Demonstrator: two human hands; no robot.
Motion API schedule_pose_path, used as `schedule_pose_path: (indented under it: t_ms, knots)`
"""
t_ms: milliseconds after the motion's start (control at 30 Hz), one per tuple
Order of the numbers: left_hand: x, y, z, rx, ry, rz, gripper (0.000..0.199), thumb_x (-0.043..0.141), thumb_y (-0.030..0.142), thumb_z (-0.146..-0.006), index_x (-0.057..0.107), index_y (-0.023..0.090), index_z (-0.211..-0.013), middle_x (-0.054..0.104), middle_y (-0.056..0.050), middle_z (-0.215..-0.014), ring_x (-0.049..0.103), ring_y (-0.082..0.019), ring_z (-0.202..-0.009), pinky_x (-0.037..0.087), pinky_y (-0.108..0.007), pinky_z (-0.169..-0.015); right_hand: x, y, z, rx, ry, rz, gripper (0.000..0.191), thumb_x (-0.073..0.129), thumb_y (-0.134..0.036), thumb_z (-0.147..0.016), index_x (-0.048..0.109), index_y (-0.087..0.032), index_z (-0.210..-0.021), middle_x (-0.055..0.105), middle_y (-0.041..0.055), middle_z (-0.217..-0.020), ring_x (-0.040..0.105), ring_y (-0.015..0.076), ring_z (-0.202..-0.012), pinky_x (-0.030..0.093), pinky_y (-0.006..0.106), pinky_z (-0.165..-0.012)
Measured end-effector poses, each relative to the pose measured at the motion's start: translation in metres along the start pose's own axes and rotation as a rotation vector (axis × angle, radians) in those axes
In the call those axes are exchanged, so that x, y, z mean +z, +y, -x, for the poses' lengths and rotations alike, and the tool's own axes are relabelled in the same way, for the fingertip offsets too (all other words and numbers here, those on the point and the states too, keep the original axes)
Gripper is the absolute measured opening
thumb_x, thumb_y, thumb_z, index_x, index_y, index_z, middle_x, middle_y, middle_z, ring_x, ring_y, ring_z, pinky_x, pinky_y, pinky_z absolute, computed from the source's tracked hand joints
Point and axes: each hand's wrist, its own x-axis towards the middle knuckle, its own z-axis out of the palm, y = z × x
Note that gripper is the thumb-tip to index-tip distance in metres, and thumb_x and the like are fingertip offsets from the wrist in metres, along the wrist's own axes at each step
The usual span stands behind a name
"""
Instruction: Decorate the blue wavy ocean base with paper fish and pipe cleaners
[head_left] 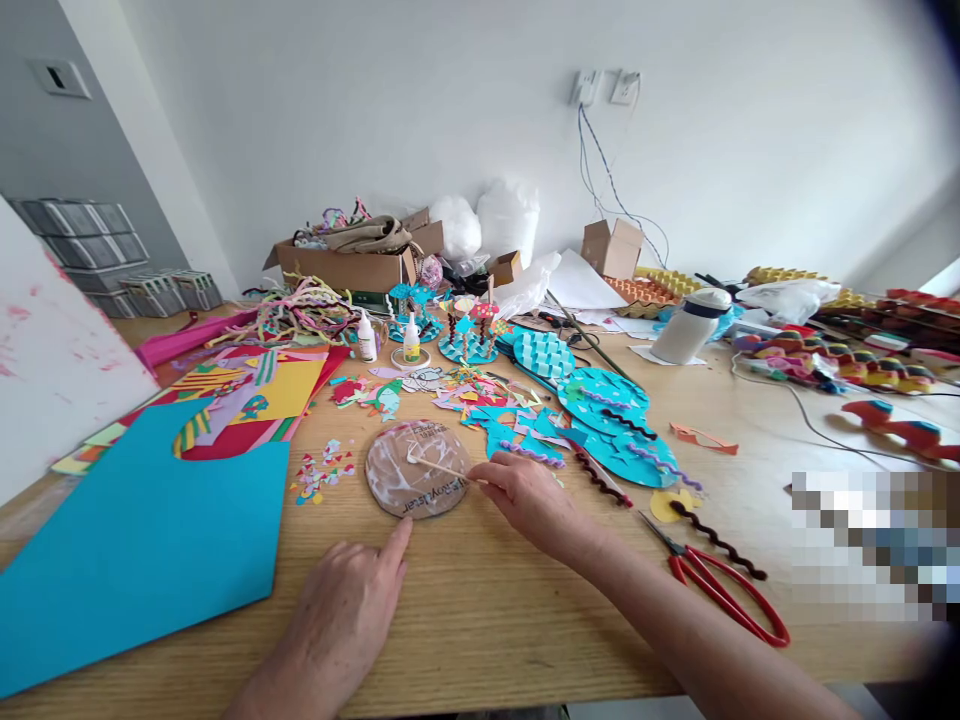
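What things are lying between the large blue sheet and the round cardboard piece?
In the head view, a scatter of small coloured paper scraps lies between the large blue sheet and the round cardboard piece.

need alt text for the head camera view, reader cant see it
A right hand holds a thin stick to a round cardboard disc smeared with white, while the left hand has its index finger at the near edge. Blue paper lies left, red-handled scissors right, colourful paper scraps beyond.
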Motion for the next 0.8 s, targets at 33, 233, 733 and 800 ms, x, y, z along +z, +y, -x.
schedule_pose_path:
  t_ms: [33,233,733,800]
  knots:
    - [0.0,0.0,0.0,0.0,0.001,0.0,0.042,0.035,0.016,-0.088,0.045,0.021,-0.129,0.07,-0.009,-0.077,0.065,-0.023,-0.072,0.048,-0.033,-0.067,0.0,0.002,-0.002,0.0,0.006,-0.016,0.027,0.045,-0.014,-0.085,0.064,-0.024,-0.102,0.063,0.0038,-0.088,0.059,0.0147,-0.081,0.036,0.022,-0.065]
    - [0.005,-0.001,-0.001,0.016,0.014,-0.013,0.042,0.035,0.016,-0.088,0.044,0.02,-0.129,0.07,-0.009,-0.075,0.065,-0.024,-0.07,0.049,-0.035,-0.066,0.003,0.008,-0.016,0.016,0.013,0.003,0.028,0.043,-0.014,-0.085,0.065,-0.023,-0.101,0.063,0.0051,-0.09,0.059,0.0144,-0.079,0.037,0.022,-0.064]
    - [0.003,-0.001,-0.002,0.011,-0.002,-0.009,0.044,0.039,0.015,-0.086,0.044,0.023,-0.129,0.07,-0.008,-0.076,0.065,-0.021,-0.07,0.049,-0.031,-0.065,0.0,0.01,-0.006,-0.176,-0.032,-0.018,0.035,0.041,-0.008,-0.084,0.064,-0.026,-0.103,0.061,0.0043,-0.084,0.057,0.0128,-0.074,0.037,0.02,-0.061]
    - [0.005,-0.002,-0.002,0.021,0.007,-0.019,0.044,0.039,0.014,-0.086,0.045,0.023,-0.128,0.07,-0.007,-0.073,0.065,-0.021,-0.068,0.049,-0.031,-0.065,0.002,0.014,-0.01,-0.113,0.008,-0.022,0.033,0.042,-0.009,-0.084,0.064,-0.025,-0.103,0.061,0.0046,-0.085,0.057,0.0131,-0.075,0.038,0.021,-0.062]
